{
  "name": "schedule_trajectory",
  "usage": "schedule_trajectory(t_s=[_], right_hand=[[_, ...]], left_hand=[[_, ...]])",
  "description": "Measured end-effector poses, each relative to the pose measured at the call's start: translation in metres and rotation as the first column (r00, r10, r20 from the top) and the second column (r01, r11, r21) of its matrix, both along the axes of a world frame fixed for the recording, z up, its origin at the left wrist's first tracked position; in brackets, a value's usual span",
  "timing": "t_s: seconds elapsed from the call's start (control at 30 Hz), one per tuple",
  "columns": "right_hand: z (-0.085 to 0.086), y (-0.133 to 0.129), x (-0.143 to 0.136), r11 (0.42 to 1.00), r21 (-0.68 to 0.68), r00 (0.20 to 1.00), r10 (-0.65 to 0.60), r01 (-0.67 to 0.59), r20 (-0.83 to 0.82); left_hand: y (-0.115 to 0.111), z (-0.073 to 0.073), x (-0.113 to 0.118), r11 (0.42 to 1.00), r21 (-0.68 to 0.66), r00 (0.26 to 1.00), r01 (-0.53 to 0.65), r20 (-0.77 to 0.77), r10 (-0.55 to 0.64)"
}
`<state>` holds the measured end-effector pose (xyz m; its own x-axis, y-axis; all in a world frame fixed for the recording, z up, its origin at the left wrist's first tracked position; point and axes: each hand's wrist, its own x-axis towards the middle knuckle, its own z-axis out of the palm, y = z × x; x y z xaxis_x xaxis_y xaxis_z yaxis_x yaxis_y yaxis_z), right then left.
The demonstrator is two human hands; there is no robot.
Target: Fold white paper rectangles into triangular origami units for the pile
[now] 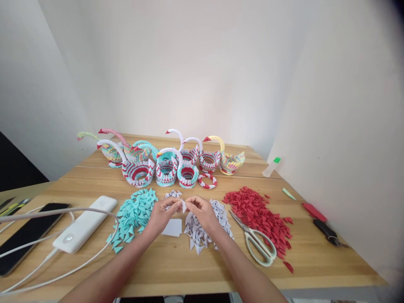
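Note:
Between my two hands is a small white folded paper piece [184, 206], pinched at the fingertips. My left hand [164, 213] is closed on its left side, and my right hand [202, 210] closes on it from the right. Below my left hand lies a stack of white paper slips [172, 227]. A pile of white folded paper triangles [197, 235] spreads under and around my right hand. Just behind my left hand sits a smaller group of white pieces [173, 194]. To the left is a heap of turquoise paper triangles [135, 214].
Several folded-paper swans [139, 172] and a red-and-white paper ring [207, 181] stand at the back. Red triangles [259, 214] and scissors [259, 244] lie right. A power bank [85, 225], phone [30, 235] and looping cables occupy the left. A glue bottle [270, 167] stands by the wall.

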<state>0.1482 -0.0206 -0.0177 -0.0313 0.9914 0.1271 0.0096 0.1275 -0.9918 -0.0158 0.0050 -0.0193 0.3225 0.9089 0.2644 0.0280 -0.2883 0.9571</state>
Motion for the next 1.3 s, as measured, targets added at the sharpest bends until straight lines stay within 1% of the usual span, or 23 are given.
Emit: schedule_trajectory(t_s=[0.17, 0.37, 0.5, 0.6, 0.73, 0.87, 0.93, 1.0, 1.13, 1.23, 1.3], right_hand=[[0.001, -0.001, 0.001, 1.000, 0.006, 1.000, 0.012, -0.012, 0.003], [-0.005, 0.000, 0.001, 0.999, 0.044, 0.997, -0.006, 0.003, 0.075], [-0.006, 0.000, 0.001, 1.000, 0.012, 0.999, 0.028, -0.028, 0.023], [-0.005, 0.000, 0.002, 0.998, -0.009, 0.998, 0.055, -0.055, 0.015], [-0.007, 0.000, 0.003, 0.999, 0.012, 0.998, 0.031, -0.032, 0.056], [-0.010, 0.000, 0.001, 0.999, 0.040, 0.988, 0.006, -0.012, 0.152], [-0.010, 0.000, 0.001, 0.998, 0.060, 0.983, 0.000, -0.011, 0.182], [-0.009, 0.000, 0.001, 0.997, 0.079, 0.984, -0.006, -0.009, 0.178], [-0.008, 0.002, 0.002, 0.997, 0.080, 0.993, -0.014, 0.005, 0.119], [-0.007, 0.002, 0.002, 0.997, 0.081, 0.992, -0.016, 0.007, 0.122], [-0.006, 0.001, 0.002, 0.996, 0.089, 0.988, -0.030, 0.016, 0.155]], left_hand=[[-0.001, 0.001, 0.000, 1.000, -0.022, 1.000, 0.004, 0.009, -0.004], [-0.002, 0.001, 0.002, 0.999, -0.021, 0.999, -0.037, -0.013, 0.037], [-0.003, 0.001, 0.003, 0.999, 0.006, 0.999, -0.041, -0.018, 0.041], [-0.003, 0.000, 0.004, 0.999, 0.008, 0.999, -0.034, -0.007, 0.034], [-0.003, 0.000, 0.005, 0.999, -0.001, 0.998, -0.034, -0.052, 0.034], [-0.005, 0.003, 0.005, 0.995, 0.017, 0.987, -0.095, -0.131, 0.097], [-0.006, 0.004, 0.005, 0.994, 0.012, 0.985, -0.106, -0.134, 0.107], [-0.005, 0.004, 0.005, 0.997, -0.036, 0.994, -0.074, -0.080, 0.071], [-0.003, 0.002, 0.005, 0.987, -0.159, 0.998, 0.036, 0.052, -0.028], [-0.002, 0.002, 0.004, 0.978, -0.201, 0.995, 0.061, 0.085, -0.044], [-0.002, 0.002, 0.004, 0.977, -0.203, 0.996, 0.060, 0.080, -0.045]])
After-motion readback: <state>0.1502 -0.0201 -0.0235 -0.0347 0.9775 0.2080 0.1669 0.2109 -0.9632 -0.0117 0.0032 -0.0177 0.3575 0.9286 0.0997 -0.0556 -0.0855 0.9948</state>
